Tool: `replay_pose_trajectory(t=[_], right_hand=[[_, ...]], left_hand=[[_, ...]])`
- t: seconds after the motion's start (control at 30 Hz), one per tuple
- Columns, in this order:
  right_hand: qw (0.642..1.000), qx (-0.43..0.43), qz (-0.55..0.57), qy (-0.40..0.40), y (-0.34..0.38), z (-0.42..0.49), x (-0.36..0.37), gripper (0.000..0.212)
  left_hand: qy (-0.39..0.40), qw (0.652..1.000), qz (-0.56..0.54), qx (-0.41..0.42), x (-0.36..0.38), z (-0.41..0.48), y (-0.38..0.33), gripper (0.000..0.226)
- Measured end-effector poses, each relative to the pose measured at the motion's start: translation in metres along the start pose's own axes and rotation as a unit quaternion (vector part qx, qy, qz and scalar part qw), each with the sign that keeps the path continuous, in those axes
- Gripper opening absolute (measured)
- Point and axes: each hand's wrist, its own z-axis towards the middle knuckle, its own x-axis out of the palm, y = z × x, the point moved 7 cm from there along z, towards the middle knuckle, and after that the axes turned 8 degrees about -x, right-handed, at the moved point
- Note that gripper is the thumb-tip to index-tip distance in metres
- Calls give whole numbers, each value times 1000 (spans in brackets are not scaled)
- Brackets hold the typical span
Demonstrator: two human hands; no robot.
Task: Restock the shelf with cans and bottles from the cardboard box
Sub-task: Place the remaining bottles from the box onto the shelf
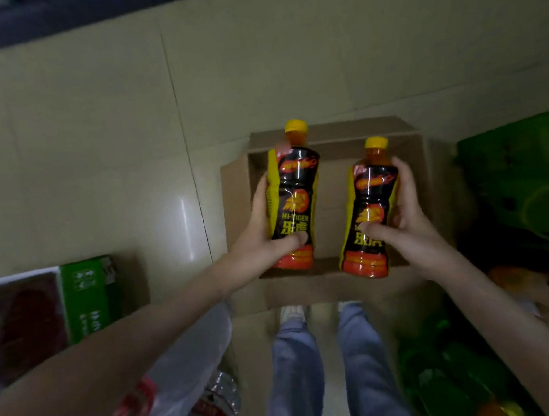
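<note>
I look straight down at an open cardboard box (413, 158) on the tiled floor in front of my feet. My left hand (267, 229) grips one orange drink bottle (293, 192) with a yellow cap and a black and yellow label. My right hand (404, 220) grips a second, matching bottle (369, 210). Both bottles are held above the box, caps pointing away from me. The box floor that shows between the bottles is bare cardboard.
A green and white carton (85, 297) stands on the floor at left. Plastic-wrapped water bottles (199, 397) lie at lower left. A green crate (530, 185) and green packaged goods (449, 376) fill the right side. My jeans legs (333, 372) are below the box.
</note>
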Motion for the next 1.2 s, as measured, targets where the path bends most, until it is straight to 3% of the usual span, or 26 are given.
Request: replay_pose_trajectory(t=[0.2, 0.37, 0.47, 0.67, 0.77, 0.87, 0.97, 1.1, 1.2], right_hand=[[985, -129, 62, -99, 164, -134, -23, 95], [970, -206, 52, -117, 254, -261, -40, 99], [956, -243, 38, -160, 290, -342, -50, 98], [921, -287, 11, -262, 308, -519, -60, 101], [888, -302, 10, -348, 308, -608, -71, 98], [848, -327, -12, -417, 318, -687, -84, 95], [796, -358, -21, -487, 332, -764, -100, 103], [753, -371, -53, -542, 354, -833, -124, 116], [692, -382, -98, -605, 370, -893, -144, 99]], left_hand=[[93, 989, 71, 90, 54, -116, -131, 98], [172, 967, 100, 156, 115, -219, -204, 101], [228, 944, 121, 207, 166, -279, -220, 93], [324, 889, 159, 281, 280, -392, -210, 103], [369, 857, 183, 311, 339, -446, -204, 112], [381, 836, 172, 355, 396, -496, -212, 101], [397, 799, 185, 412, 455, -550, -224, 97], [437, 760, 185, 445, 517, -595, -247, 94], [483, 717, 182, 469, 570, -635, -270, 96]])
